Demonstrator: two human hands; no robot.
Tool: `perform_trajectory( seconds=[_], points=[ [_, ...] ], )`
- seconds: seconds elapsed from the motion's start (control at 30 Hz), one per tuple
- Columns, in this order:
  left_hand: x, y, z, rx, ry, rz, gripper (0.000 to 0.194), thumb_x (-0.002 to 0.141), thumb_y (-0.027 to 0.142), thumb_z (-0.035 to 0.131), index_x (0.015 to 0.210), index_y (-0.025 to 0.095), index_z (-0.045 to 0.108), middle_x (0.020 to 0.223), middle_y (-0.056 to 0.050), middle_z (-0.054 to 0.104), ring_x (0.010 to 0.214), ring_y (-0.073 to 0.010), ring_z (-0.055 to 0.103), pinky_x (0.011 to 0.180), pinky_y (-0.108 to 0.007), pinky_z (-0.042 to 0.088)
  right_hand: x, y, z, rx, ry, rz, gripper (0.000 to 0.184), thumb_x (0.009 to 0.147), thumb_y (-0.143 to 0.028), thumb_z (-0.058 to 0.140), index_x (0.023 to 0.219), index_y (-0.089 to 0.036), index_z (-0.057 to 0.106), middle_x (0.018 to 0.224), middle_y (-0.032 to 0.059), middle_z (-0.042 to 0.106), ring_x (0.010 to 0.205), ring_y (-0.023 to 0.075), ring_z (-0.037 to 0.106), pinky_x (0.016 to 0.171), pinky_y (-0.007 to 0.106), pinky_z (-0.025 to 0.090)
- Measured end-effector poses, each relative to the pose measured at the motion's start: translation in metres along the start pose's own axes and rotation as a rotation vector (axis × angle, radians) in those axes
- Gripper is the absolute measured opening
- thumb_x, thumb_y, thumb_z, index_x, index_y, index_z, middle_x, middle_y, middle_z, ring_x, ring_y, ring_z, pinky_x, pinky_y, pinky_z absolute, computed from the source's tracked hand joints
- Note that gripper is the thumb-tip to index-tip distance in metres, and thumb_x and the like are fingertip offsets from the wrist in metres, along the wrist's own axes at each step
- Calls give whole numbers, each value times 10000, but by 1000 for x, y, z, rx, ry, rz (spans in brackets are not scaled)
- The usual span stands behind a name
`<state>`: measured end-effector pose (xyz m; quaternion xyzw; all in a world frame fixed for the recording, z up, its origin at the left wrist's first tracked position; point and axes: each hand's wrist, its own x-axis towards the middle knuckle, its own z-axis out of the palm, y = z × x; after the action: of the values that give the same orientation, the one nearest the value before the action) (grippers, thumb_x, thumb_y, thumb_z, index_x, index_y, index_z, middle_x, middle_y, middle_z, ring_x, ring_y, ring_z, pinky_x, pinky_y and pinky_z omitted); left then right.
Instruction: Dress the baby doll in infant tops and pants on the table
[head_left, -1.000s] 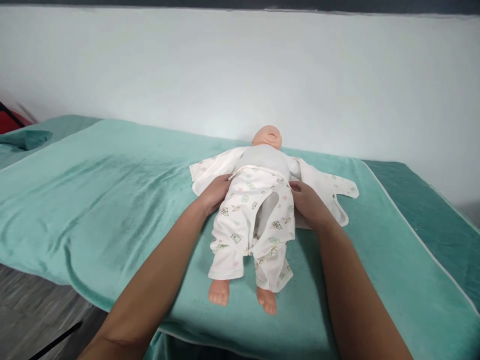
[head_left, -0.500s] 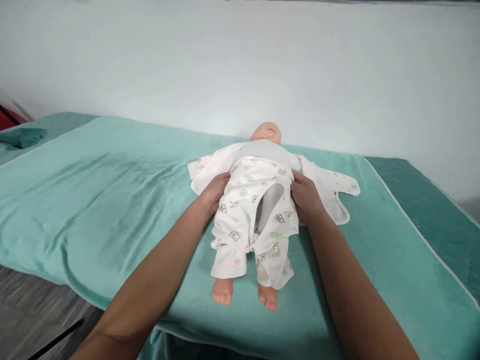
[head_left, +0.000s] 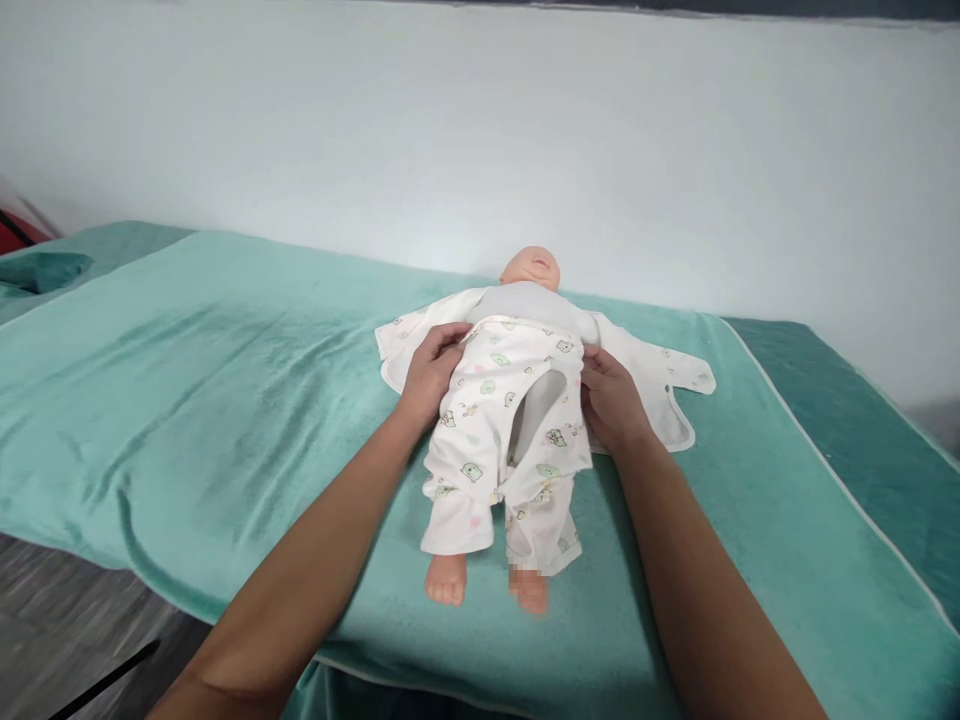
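Note:
A baby doll [head_left: 532, 268] lies on its back, feet towards me. It wears white printed open-crotch baby pants [head_left: 487, 400], pulled up to its belly, and its bare feet stick out of the cuffs. My left hand [head_left: 435, 372] is closed at the waistband on the left side, thumb and fingertips against the cloth. On the other side, my right hand [head_left: 611, 395] grips the edge of the pants at the hip, its fingertips partly hidden behind the fabric. A white baby shirt [head_left: 652, 370] lies spread open under the doll, sleeves out to both sides.
A green plush blanket [head_left: 225, 400] with some wrinkles covers the table. Behind it rises a white wall [head_left: 480, 130]. Grey flooring [head_left: 60, 620] shows at the lower left, with a thin black rod [head_left: 105, 680] over it.
My left hand has shifted up to the waistband, its fingers now over the top edge. The right hand stays at the hip, nearly unmoved.

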<state>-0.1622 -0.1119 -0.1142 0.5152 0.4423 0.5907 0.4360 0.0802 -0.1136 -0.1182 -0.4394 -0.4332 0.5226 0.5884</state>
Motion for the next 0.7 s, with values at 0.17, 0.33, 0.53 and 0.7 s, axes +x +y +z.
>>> perform_trajectory(
  seconds=[0.17,0.33,0.53,0.7],
  points=[
    [7,8,4,182,-40,197,249,876,396,668,1061,235,710,1212,-68,626,1182,-216,599,1050,-372,487,3,6,1,-258,158,-164,210,826,-435,710,902,-244,668,888,20,720,886,222,661,851,405,539],
    [17,13,8,377,-145,361,198,862,356,703,1024,243,691,1274,-75,607,1260,-227,560,1085,-389,450,3,0,2,-347,150,-283,228,846,-443,699,977,-265,646,950,11,666,916,200,622,891,378,513],
    [31,16,15,503,-145,354,87,925,289,584,872,221,588,1005,-39,660,970,-201,603,871,-353,473,11,-16,-1,-379,-133,-362,239,792,-391,767,940,-276,619,1050,16,596,1062,212,580,1033,389,447],
    [47,14,19,457,-48,270,168,962,254,501,799,225,526,804,1,617,765,-173,534,737,-322,410,18,-30,-1,-556,-283,-377,256,792,-394,780,978,-288,640,1173,26,566,1172,230,526,1079,392,396]
  ],
)
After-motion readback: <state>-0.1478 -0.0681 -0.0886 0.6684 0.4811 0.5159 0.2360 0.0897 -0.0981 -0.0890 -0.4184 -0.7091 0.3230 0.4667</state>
